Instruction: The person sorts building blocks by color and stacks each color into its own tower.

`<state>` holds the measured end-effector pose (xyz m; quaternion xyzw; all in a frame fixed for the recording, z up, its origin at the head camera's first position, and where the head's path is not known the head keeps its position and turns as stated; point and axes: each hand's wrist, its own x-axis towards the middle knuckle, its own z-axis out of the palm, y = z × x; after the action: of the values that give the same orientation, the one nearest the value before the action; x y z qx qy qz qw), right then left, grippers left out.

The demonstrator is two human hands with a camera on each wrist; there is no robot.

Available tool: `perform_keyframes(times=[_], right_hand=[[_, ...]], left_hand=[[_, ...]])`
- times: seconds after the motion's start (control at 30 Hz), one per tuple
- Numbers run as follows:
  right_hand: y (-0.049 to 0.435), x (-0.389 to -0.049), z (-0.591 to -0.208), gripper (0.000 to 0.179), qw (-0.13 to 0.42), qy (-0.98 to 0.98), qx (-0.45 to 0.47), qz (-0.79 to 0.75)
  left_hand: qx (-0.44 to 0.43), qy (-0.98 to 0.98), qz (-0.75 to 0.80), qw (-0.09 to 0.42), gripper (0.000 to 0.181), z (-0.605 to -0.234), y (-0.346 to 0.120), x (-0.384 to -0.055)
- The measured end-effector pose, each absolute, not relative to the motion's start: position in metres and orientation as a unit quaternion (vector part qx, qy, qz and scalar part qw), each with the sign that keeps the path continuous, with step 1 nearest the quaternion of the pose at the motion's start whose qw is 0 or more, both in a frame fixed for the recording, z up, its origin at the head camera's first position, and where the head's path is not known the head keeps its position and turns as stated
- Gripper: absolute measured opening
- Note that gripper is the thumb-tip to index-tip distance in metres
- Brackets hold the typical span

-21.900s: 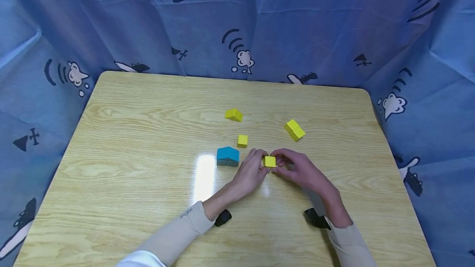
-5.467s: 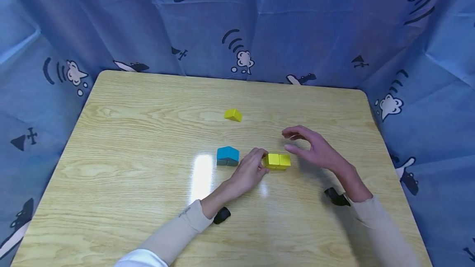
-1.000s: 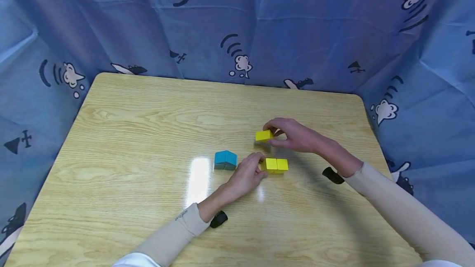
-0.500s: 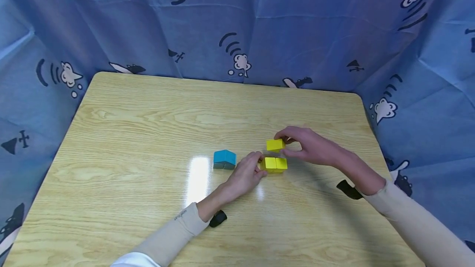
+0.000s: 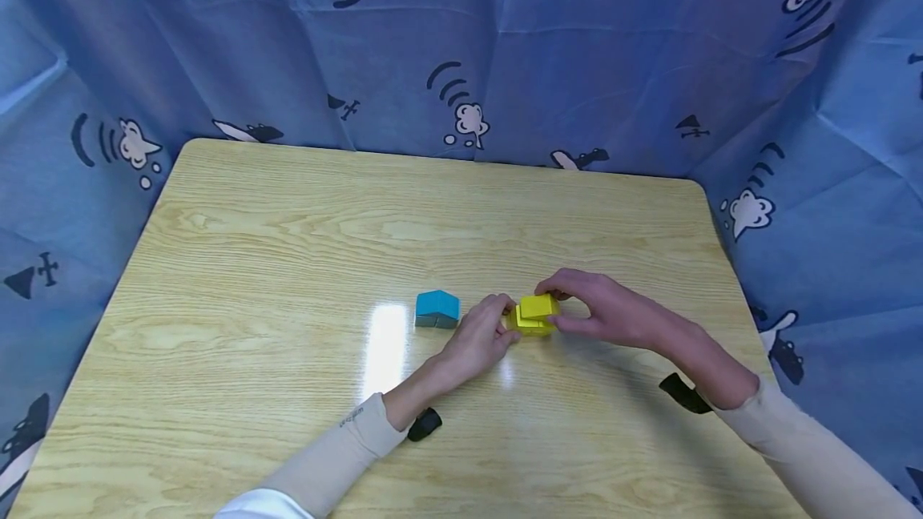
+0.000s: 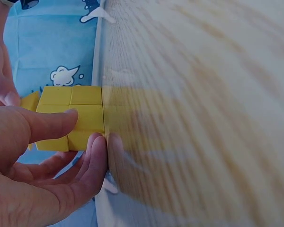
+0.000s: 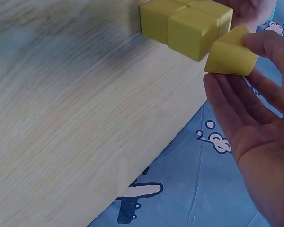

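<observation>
In the head view my left hand (image 5: 479, 335) pinches the left side of a small stack of yellow cubes (image 5: 532, 329) on the table. Its thumb and fingers press the stack's sides in the left wrist view, where the cubes (image 6: 87, 118) stand two high and two wide. My right hand (image 5: 609, 311) grips a yellow triangular prism block (image 5: 537, 307) between thumb and fingers, close over the top of the stack. Seen from the right wrist, the prism (image 7: 231, 57) is right at the cubes' top, slightly tilted. A blue block with a peaked top (image 5: 437, 309) stands just left of my left hand.
The wooden table (image 5: 303, 279) has rounded back corners. A blue patterned curtain (image 5: 404, 62) hangs behind it and along both sides. Both forearms reach in from the front, with a black device (image 5: 424, 424) at the left wrist.
Earlier the yellow cubes lay apart; they now form the stack. My right hand took the prism from the back of the table and brought it over the cubes, lowering it. My left hand stayed.
</observation>
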<state>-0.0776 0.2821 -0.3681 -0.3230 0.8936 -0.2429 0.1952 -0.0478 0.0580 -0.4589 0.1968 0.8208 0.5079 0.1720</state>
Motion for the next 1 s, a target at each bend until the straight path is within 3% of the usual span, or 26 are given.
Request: perform_keyframes(times=[0.63,1.0], right_hand=[[0.278,-0.07,-0.376,0.033,0.184,0.897,-0.328,-0.233],[0.281,-0.068,-0.382,0.046,0.181,0.901,-0.33,-0.217]], left_hand=[[0.201,0.822,0.504,0.171,0.04,-0.459,0.057,-0.048],[0.203,0.819,0.511,0.165,0.04,-0.458,0.057,-0.047]])
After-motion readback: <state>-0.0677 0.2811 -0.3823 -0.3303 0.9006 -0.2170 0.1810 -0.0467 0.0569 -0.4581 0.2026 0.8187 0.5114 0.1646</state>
